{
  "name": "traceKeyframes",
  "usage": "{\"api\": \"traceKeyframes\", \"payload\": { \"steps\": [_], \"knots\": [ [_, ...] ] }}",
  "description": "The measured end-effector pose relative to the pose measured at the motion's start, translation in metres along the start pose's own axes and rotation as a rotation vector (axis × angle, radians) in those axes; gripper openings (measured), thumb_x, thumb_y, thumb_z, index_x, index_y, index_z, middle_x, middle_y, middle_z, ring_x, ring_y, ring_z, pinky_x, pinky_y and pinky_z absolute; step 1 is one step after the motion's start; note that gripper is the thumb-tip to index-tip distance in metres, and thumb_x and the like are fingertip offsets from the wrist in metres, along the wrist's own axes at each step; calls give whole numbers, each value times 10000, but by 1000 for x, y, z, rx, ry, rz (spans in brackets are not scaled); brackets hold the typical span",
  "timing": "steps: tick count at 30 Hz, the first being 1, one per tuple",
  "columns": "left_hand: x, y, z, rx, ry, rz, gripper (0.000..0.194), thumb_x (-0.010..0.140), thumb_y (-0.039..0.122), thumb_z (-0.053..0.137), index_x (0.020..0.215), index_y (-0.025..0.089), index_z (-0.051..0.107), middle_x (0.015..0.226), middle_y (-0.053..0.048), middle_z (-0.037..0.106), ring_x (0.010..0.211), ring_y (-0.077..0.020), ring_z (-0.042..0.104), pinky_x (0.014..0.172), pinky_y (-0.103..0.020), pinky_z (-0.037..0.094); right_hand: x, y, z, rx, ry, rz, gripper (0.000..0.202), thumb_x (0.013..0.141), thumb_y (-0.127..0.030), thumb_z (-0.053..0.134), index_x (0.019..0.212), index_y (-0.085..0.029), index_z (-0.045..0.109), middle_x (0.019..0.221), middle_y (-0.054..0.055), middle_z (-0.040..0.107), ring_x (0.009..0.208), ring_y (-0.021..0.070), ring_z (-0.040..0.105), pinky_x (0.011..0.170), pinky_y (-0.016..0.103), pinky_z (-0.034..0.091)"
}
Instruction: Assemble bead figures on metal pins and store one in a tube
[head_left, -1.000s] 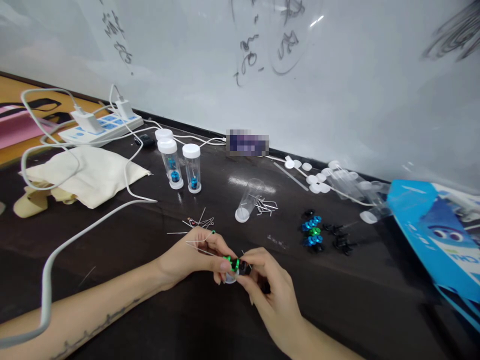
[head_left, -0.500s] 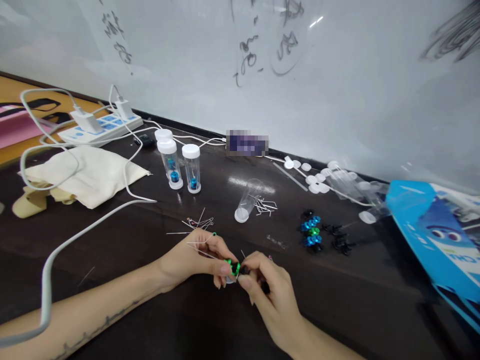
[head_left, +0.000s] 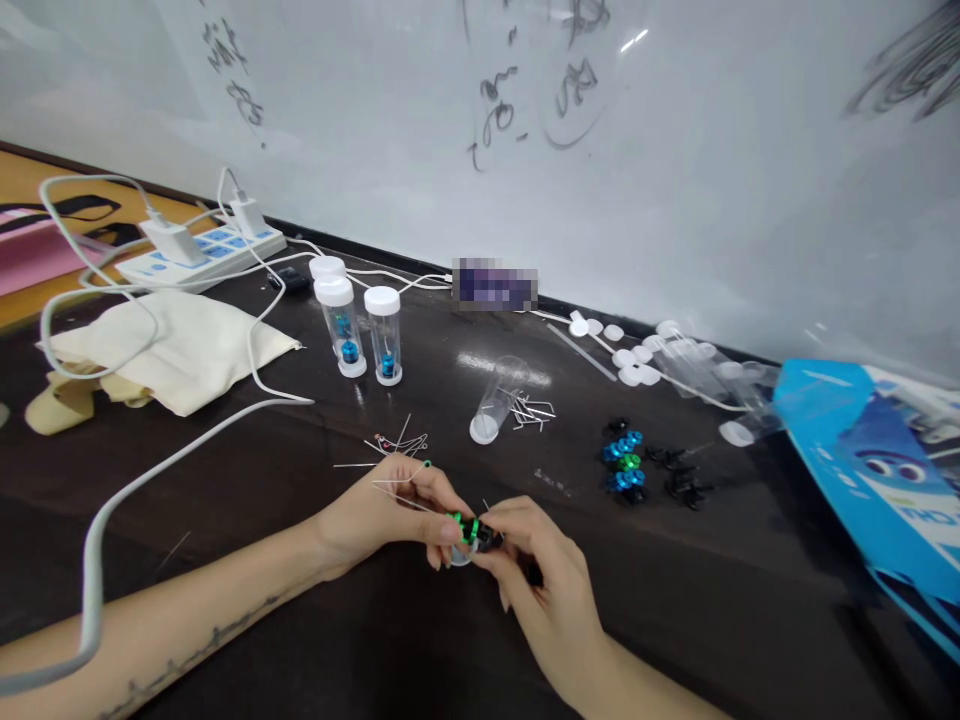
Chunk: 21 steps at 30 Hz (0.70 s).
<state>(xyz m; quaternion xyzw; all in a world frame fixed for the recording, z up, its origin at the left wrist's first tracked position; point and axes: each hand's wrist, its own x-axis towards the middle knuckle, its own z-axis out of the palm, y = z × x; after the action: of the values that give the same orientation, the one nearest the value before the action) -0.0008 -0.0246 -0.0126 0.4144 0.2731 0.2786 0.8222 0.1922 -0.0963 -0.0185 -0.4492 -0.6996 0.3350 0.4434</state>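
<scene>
Between finger and thumb my left hand (head_left: 416, 505) pinches a small green and black part (head_left: 469, 530); a thin wire with a green tip (head_left: 427, 464) also sticks out from this hand. My right hand (head_left: 536, 570) closes on a small black piece (head_left: 489, 538) that meets the green part. A round clear or white thing (head_left: 460, 556) shows just below the green part, partly hidden by fingers. Beyond my left hand lie loose metal pins (head_left: 397, 443). A clear tube with a white cap (head_left: 484, 428) lies beside bent metal wires (head_left: 531, 410).
Capped clear tubes (head_left: 384, 335) stand at back left. Blue and green parts (head_left: 624, 465) and black pieces (head_left: 684, 480) lie at right, near white discs (head_left: 636, 365) and a blue bag (head_left: 862, 470). A white cable (head_left: 94, 560) crosses the left, near a cream cloth (head_left: 180, 345) and power strip (head_left: 217, 255).
The black piece shows more fully between my fingertips, beside the green part. My right fingertips have shifted slightly; my left hand has barely moved.
</scene>
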Motion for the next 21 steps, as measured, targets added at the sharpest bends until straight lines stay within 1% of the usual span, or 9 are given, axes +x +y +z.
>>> {"api": "traceKeyframes", "payload": {
  "steps": [2,4,7,9,12,14,16,18,21],
  "knots": [
    [0,0,0,-2,-7,-3,133,670,151,825,764,95,750,676,-79,763,511,-119,676,498,-178,559,0,0,0,1,-22,24,27,940,-223,575,943,-224,603,816,-18,581,519,74,482,508,225,391],
    [0,0,1,-2,-14,-9,130,668,152,826,757,99,748,669,-73,759,519,-127,679,494,-186,557,0,0,0,-9,-49,62,96,942,-248,573,856,-209,591,705,-36,540,514,84,480,503,229,379],
    [-1,0,1,9,1,-11,144,666,169,830,759,95,748,665,-76,757,508,-125,672,494,-187,550,0,-1,0,-23,-21,42,38,941,-223,571,924,-216,604,803,-15,583,510,75,482,513,232,399],
    [-1,0,1,14,12,-8,153,665,176,831,760,90,747,664,-79,758,498,-120,667,493,-184,545,0,-2,1,-20,15,2,94,929,-197,588,1014,-234,602,914,10,603,527,74,493,519,231,415],
    [-1,0,2,3,0,-15,142,661,164,831,754,97,746,659,-72,756,501,-126,670,487,-191,549,0,-3,0,-8,-11,16,16,929,-213,590,930,-226,599,789,-14,577,527,88,487,516,234,404],
    [-1,0,2,-6,-7,-22,136,663,157,828,757,101,747,662,-69,756,507,-129,673,489,-195,551,0,-3,0,-5,-33,42,52,934,-229,585,883,-221,590,732,-27,554,516,90,478,512,235,393],
    [-1,1,2,-8,-4,-19,138,662,156,829,759,98,749,664,-72,758,506,-124,671,495,-191,552,0,-2,1,-3,-15,28,26,941,-213,572,938,-228,593,800,-16,578,509,80,477,509,232,394],
    [0,1,3,-2,3,-12,139,663,156,829,759,91,750,665,-77,759,505,-120,669,501,-187,553,0,-1,1,4,12,1,92,942,-198,569,1021,-241,587,909,7,598,512,72,482,506,229,402],
    [-1,1,3,-5,-6,-12,124,667,145,825,752,95,750,664,-72,759,508,-121,670,496,-188,555,0,-1,1,5,-7,20,32,944,-242,571,929,-222,590,796,-9,575,515,86,476,494,230,383]
  ]
}}
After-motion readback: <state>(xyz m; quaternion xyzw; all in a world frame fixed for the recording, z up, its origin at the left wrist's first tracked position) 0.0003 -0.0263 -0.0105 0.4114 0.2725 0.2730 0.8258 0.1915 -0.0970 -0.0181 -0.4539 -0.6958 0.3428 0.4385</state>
